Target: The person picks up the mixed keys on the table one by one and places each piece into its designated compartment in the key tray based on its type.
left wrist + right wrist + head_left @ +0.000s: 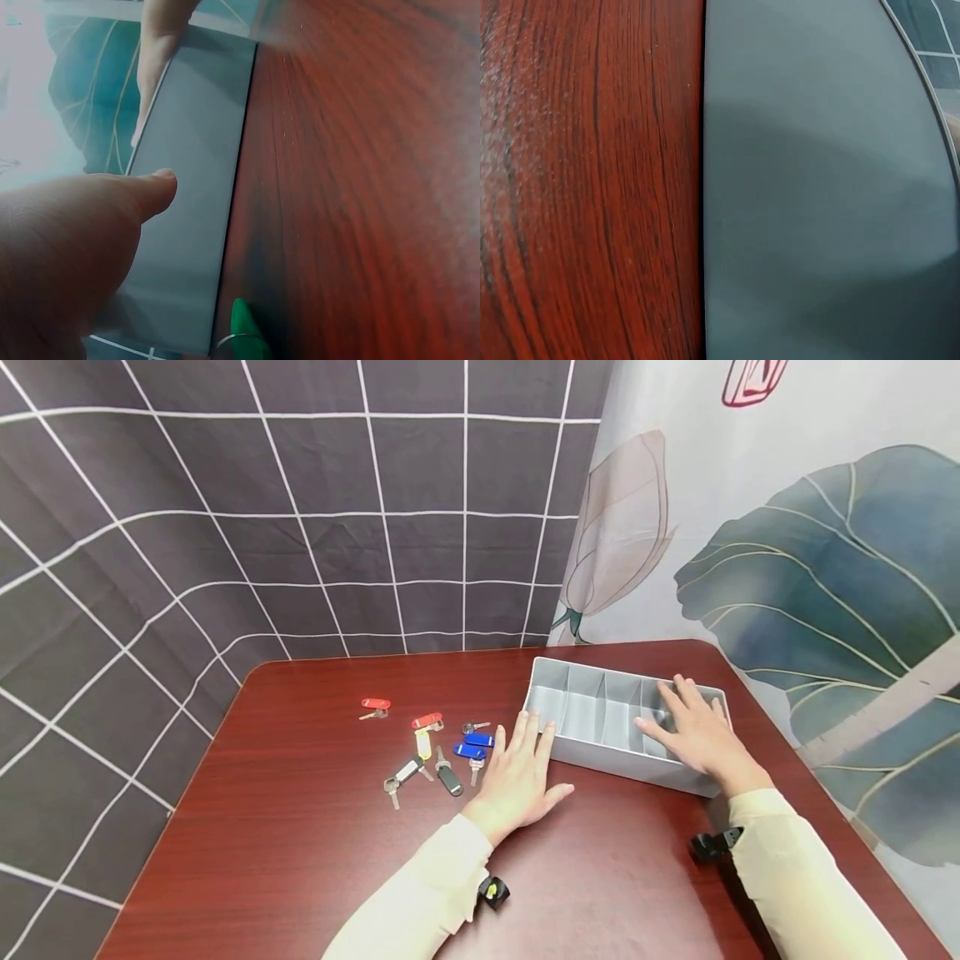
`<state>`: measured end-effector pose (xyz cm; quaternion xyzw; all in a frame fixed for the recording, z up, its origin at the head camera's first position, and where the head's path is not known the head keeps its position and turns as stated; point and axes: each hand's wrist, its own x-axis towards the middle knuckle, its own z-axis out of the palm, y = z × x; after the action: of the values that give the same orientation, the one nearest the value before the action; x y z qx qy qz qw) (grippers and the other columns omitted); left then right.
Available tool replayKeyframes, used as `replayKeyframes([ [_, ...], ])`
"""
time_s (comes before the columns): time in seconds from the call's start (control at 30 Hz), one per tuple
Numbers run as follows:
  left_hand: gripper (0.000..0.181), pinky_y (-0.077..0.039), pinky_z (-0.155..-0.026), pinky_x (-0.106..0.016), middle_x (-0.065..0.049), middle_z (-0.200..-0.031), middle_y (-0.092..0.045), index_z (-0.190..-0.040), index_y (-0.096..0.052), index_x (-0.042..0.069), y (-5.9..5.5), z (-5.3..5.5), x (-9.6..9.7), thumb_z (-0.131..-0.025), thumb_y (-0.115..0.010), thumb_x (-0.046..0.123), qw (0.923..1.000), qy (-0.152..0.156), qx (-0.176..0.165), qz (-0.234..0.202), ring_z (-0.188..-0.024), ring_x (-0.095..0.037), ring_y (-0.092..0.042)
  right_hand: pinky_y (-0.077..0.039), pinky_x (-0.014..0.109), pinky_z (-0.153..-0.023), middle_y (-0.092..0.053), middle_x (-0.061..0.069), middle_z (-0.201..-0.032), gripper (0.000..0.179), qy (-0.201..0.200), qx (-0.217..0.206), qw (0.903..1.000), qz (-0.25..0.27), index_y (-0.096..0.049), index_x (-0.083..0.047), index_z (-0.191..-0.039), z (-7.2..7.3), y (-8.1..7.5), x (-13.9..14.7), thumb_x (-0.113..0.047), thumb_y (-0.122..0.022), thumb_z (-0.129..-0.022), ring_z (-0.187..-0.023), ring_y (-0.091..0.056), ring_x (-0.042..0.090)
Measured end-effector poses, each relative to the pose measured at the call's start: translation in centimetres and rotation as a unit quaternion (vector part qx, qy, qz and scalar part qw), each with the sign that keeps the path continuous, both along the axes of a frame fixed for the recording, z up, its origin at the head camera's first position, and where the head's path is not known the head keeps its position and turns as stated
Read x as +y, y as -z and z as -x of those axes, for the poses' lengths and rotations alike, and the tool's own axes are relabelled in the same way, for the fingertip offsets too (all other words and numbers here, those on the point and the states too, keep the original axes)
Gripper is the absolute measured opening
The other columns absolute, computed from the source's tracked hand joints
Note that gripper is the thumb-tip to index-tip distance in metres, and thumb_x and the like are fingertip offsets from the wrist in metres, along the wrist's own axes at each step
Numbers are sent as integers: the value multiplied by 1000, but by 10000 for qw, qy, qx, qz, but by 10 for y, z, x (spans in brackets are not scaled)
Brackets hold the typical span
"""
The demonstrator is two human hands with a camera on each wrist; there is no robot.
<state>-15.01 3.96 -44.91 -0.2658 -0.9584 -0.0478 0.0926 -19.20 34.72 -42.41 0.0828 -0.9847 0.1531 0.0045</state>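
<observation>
A grey tray [585, 752] with compartments in a row stands on the table at the right. My left hand [517, 777], fingers straight and palm down, is at its near left corner; in the left wrist view its thumb [156, 193] overlaps the tray's front wall [187, 180]. Over the right-end compartments my right hand [696, 735] is spread, holding nothing. The right wrist view shows the tray's wall [817, 187] but not the hand. Left of my left hand lie several keys with coloured tags: red [427, 720], yellow [423, 744], blue [469, 751], white [408, 770] and dark green [450, 780].
Another red-tagged key [375, 703] lies farther back on the red-brown wooden table [300, 860]. Behind the table hangs a dark gridded cloth [420, 552], with a leaf-patterned cloth [817, 577] at the right. Dark wrist devices [493, 891] hang below the sleeves.
</observation>
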Motion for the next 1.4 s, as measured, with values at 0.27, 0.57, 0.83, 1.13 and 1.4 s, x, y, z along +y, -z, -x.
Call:
replayKeyframes([
  [0.27,96,-17,-112,-55,-16,-157,-18,-153,-21,10,2,-12,-10,-84,-52,69,9997,-217,57,2,-146,-30,-7,5,65,-108,-7,22,-158,91,-162,58,9999,3,-17,-9,-154,11,5,-9,-67,-45,-89,-145,-1,39],
  [0.57,96,-20,-110,-57,-19,-156,-21,-151,-26,8,4,-24,-28,-83,-57,67,9988,-340,357,-57,-145,-33,-13,2,62,-110,-8,17,-159,93,-316,0,9995,-39,-19,-12,-154,23,4,-28,-71,-45,-87,-145,-6,36],
  [0.83,94,-18,-111,-58,-21,-156,-19,-151,-27,6,5,-30,-45,-83,-58,64,9984,-453,297,-132,-145,-35,-13,-1,62,-111,-10,14,-160,95,-480,52,9988,-68,-21,-14,-154,30,6,-49,-74,-44,-85,-146,-8,33],
  [1.13,92,-22,-108,-60,-29,-149,-29,-146,-33,-1,-1,-38,-52,-83,-62,60,9970,-641,393,-181,-140,-44,-21,-3,59,-112,-13,12,-159,94,-631,135,9979,0,-23,-15,-153,34,8,-68,-74,-45,-84,-146,-9,29],
  [1.4,91,-20,-109,-58,-34,-147,-29,-145,-34,-3,-8,-43,-55,-86,-56,62,9945,-1020,233,20,-138,-48,-23,-3,58,-113,-13,10,-160,94,-800,176,9966,24,-23,-16,-154,37,8,-82,-75,-44,-84,-146,-9,29],
])
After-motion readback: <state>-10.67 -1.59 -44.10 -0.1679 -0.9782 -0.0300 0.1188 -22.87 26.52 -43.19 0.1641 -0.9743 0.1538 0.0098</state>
